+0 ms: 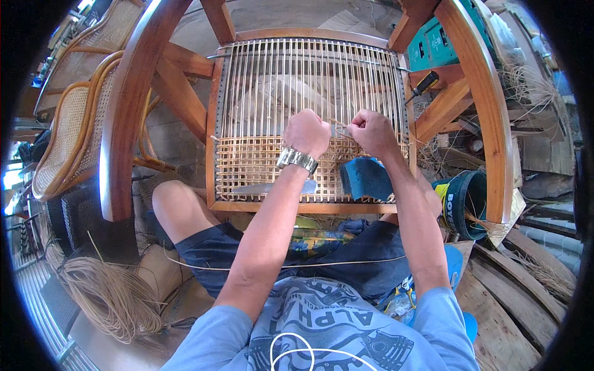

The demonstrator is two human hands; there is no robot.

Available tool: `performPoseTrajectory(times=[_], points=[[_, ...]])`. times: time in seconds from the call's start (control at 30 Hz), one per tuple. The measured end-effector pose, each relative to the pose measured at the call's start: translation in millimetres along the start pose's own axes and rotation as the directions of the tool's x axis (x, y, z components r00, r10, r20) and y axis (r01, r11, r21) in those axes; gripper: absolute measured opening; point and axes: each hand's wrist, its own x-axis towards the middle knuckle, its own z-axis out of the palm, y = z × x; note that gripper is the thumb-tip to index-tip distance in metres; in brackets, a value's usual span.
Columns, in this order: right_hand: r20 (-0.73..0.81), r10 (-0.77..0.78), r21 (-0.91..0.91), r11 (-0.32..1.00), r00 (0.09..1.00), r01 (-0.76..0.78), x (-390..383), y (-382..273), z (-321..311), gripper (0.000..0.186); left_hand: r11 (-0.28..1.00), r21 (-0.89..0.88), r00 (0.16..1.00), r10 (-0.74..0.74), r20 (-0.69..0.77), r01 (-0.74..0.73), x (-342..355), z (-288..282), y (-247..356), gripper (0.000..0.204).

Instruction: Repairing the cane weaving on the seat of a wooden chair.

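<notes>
A wooden chair frame (212, 154) stands in front of me, its seat strung with pale cane strands (266, 80). Across the near half, crosswise strands form an open woven grid (247, 157). Over the weave's far edge, my left hand (307, 133), with a metal watch at the wrist, is closed with its fingers toward a thin cane strand (337, 127). To its right, my right hand (371, 132) pinches the same strand; its fingertips partly hide it. A dark blue piece (365, 179), perhaps cloth or sponge, and a flat grey strip (272, 187) lie at the near weave.
A screwdriver (426, 83) is at the frame's right side. Beyond it sits a green crate (430, 46); a dark bucket (467, 204) stands at right. Cane-backed chairs (74, 133) and a coil of cane (111, 303) are at left. A long strand (322, 264) crosses my lap.
</notes>
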Motion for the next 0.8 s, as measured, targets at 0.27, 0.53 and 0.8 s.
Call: performPoseTrajectory(times=[0.27,0.53,0.8], points=[[0.039,-0.046,0.038,0.998,0.998,0.045,-2,-13,5,0.011,0.747,-0.587,0.924,-0.098,0.369,0.314,8,-25,-14,0.015],[0.07,-0.078,-0.007,0.997,0.994,0.079,9,-18,12,0.015,0.721,-0.609,0.906,-0.063,0.419,0.332,5,-37,-12,0.016],[0.079,-0.007,0.062,0.998,0.997,0.002,7,-16,8,0.015,0.996,-0.005,0.994,0.087,0.072,-0.087,-4,-24,-17,0.025]])
